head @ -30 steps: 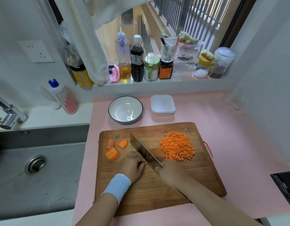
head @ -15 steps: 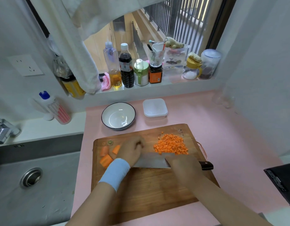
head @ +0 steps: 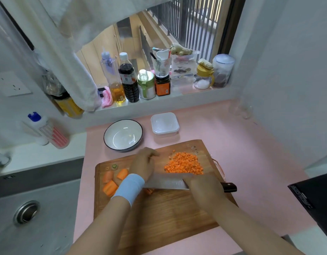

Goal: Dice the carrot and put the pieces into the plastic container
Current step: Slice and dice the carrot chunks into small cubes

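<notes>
A pile of diced carrot (head: 184,163) lies on the right part of the wooden cutting board (head: 159,216). Three bigger carrot chunks (head: 109,183) lie at the board's left edge. My right hand (head: 202,187) grips a cleaver (head: 164,182) by its black handle, and the blade lies almost flat across the board, just in front of the pile. My left hand (head: 144,163), with a light blue wristband, hovers over the blade's left end, fingers loosely curved and holding nothing visible. A few small carrot bits (head: 149,191) show under the blade. The empty plastic container (head: 164,124) stands behind the board.
A white bowl (head: 123,134) with a dark rim sits left of the container. Bottles and jars (head: 133,80) line the window sill. A steel sink (head: 26,212) is at the left, and a black appliance (head: 313,199) at the right edge of the pink counter.
The cleaver turned from an upright diagonal cut to lying nearly flat across the board. My left hand left the piece it held and moved up toward the diced pile.
</notes>
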Demonstrator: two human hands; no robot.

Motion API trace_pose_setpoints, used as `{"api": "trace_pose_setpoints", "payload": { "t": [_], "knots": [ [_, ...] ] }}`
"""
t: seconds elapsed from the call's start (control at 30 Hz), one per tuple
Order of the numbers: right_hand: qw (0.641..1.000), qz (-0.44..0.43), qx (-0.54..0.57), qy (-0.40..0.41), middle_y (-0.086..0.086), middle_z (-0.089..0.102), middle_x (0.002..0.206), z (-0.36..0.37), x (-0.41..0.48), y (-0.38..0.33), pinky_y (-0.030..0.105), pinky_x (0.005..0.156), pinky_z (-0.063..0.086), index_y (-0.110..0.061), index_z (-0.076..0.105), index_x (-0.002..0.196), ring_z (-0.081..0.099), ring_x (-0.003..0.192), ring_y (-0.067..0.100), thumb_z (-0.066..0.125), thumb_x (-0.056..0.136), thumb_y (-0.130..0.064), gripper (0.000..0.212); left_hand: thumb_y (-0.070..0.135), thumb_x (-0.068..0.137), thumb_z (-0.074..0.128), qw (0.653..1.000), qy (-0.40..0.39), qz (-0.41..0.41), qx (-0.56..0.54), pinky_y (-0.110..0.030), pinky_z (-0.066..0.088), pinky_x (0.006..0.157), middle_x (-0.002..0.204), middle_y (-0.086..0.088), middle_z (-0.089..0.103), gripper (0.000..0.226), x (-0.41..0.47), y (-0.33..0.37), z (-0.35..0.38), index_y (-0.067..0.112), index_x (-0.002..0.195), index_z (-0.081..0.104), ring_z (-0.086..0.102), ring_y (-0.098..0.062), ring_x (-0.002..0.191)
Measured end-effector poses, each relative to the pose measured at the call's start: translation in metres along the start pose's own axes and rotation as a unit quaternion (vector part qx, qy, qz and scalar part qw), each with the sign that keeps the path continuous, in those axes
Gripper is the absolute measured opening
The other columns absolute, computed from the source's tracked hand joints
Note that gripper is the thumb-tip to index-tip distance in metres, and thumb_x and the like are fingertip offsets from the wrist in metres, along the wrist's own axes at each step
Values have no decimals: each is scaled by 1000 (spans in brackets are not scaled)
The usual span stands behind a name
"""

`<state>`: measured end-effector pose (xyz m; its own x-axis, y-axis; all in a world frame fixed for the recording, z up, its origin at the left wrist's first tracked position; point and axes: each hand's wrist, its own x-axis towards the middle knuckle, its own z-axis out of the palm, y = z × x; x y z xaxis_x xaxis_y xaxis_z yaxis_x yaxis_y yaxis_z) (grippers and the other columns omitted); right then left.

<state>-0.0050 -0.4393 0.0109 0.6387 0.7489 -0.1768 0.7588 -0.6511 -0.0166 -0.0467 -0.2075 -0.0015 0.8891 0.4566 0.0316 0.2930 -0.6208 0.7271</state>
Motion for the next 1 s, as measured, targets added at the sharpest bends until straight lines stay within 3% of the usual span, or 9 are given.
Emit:
{"api": "trace_pose_setpoints", "payload": {
  "t": [0.07,0.13,0.23,0.33,0.43,0.57,0.63,0.83,1.0],
  "knots": [
    [998,32,46,-2,-6,68,91,-3,-1,2,27,59,37,-29,64,110,61,75,15,47,92,-9,32,-10,74,44,988,135,-55,-44,-29,43,85,95,1,61,34,-4,-12,-17,17,83,62,55,-20,94],
    [996,57,75,-1,-5,68,88,-5,-1,1,26,50,31,-29,64,105,57,72,17,47,93,-13,27,-9,74,42,974,179,-131,-49,-27,40,81,93,1,62,33,-12,-29,-22,20,79,59,57,-23,92],
    [979,105,173,-15,-4,70,87,-1,3,-7,31,58,49,-27,69,101,63,77,18,50,95,-21,21,-2,78,44,994,31,-101,32,-24,41,82,95,9,63,38,-24,-51,-13,31,88,60,59,-18,95],
    [946,154,281,-43,-2,70,82,1,8,-20,35,68,54,-22,71,95,65,78,22,50,96,-23,22,6,79,52,966,-191,12,173,-24,35,104,127,13,47,62,-35,-63,0,44,129,53,42,-11,118],
    [931,171,317,-57,-4,64,70,5,7,-31,31,56,45,-24,66,79,63,70,21,50,98,-25,24,11,76,62,944,-245,42,215,-26,33,106,132,7,35,74,-38,-62,5,37,143,42,33,-16,120],
    [924,195,324,-61,-3,66,73,12,3,-44,32,65,52,-24,71,89,64,75,22,51,96,-28,22,25,81,68,953,-230,16,195,-28,41,102,120,5,38,63,-38,-65,4,30,140,48,44,-15,112],
    [923,200,322,-63,-7,62,71,13,0,-50,29,62,46,-26,70,87,61,72,20,50,97,-27,22,29,79,72,963,-213,-19,163,-28,44,98,115,6,39,64,-45,-64,6,25,139,50,52,-13,103],
    [911,207,349,-76,-7,61,68,16,-4,-62,27,52,37,-24,69,85,60,69,16,50,99,-28,23,38,74,80,985,-100,-100,95,-25,44,97,125,3,43,78,-71,-51,27,20,141,46,54,-15,109],
    [903,212,366,-79,-6,63,68,15,-4,-64,27,51,36,-24,69,81,60,66,13,50,99,-28,26,22,73,78,985,-102,-120,65,-23,42,100,124,4,42,83,-70,-55,21,16,146,39,54,-14,107]
  ]
}}
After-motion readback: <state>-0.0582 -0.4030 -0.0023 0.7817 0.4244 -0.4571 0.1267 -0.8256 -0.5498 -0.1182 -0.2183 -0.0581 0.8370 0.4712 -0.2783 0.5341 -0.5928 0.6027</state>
